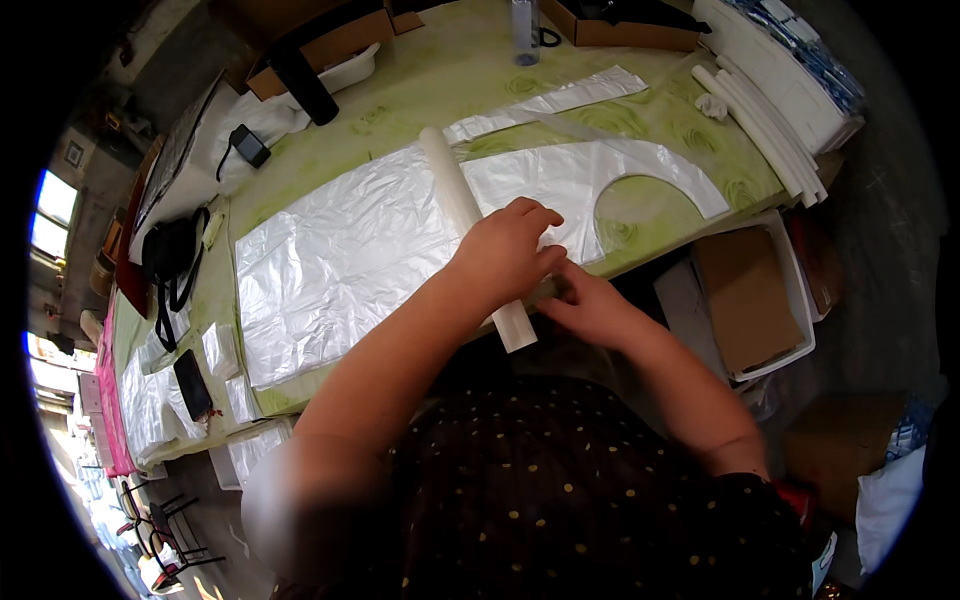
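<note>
A large clear plastic sheet [340, 250] with a curved cut-out at its right end lies flat on the green patterned table [440, 80]. Across it lies a long white tube [452, 185], its near end sticking past the table's front edge. My left hand [505, 250] presses down on the tube near that front edge, fingers spread over tube and sheet. My right hand [590, 305] sits just right of the tube's near end, fingertips pinching the sheet's edge under my left hand.
More white tubes [755, 120] and stacked white sheets [790, 70] lie at the table's right end. Cardboard boxes [330, 45], a black cylinder [305, 85], a clear bottle [525, 30], a charger [248, 145], a phone [192, 385] and a black bag [170, 250] stand around. A white bin with cardboard [745, 300] sits on the floor.
</note>
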{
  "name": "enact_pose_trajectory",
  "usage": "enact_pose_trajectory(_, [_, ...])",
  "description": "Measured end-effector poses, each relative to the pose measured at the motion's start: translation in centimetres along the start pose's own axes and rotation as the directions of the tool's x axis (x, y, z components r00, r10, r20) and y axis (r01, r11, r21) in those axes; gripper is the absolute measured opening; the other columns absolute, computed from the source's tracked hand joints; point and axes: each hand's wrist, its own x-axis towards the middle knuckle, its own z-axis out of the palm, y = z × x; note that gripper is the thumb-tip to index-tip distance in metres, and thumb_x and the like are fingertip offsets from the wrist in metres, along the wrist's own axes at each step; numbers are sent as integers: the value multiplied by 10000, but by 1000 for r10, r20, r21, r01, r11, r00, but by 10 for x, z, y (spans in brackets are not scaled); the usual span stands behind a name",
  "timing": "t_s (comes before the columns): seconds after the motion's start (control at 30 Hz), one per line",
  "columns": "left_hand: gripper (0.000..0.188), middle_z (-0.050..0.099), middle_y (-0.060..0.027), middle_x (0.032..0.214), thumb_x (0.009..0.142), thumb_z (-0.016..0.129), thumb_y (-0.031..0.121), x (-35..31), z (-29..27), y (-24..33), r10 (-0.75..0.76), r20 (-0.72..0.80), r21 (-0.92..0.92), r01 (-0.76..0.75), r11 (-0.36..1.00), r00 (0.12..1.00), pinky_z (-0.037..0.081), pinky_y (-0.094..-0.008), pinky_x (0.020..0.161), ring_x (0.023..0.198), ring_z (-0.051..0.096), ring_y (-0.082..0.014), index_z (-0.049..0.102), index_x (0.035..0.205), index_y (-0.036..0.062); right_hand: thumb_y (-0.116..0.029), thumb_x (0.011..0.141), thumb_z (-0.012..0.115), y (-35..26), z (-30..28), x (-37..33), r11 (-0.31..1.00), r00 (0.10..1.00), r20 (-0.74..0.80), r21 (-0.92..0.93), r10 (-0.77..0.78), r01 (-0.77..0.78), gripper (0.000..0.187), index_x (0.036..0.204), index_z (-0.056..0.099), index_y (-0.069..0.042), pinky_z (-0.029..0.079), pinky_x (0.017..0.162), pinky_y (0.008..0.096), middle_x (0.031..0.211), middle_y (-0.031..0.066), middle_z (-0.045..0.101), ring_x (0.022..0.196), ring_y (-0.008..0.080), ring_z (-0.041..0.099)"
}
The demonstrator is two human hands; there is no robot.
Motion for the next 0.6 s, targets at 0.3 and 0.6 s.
enact_pose_trajectory(0.3, [282, 732, -129, 976, 905, 688, 319, 49, 24, -14, -202, 252, 153, 167, 974, 946, 540, -433, 858, 954, 695, -326, 691, 1037, 70, -128, 986, 650, 23, -11, -38, 981, 995, -57, 180, 85, -73, 443, 1413, 555, -57, 489, 608, 246, 825, 15, 644, 679, 77, 589])
enact_pose_trajectory(0.6, [248, 738, -127, 1005, 920, 689, 294, 46, 17, -7, -153, 301, 115, 123, 986, 941, 545, -430, 869, 987, 696, -312, 710, 1039, 78, -64, 991, 632, 33, -7, -37, 943, 984, -160, 308, -80, 127, 369, 1356, 586, -29, 495, 670, 226, 845, -7, 631, 734, 58, 579])
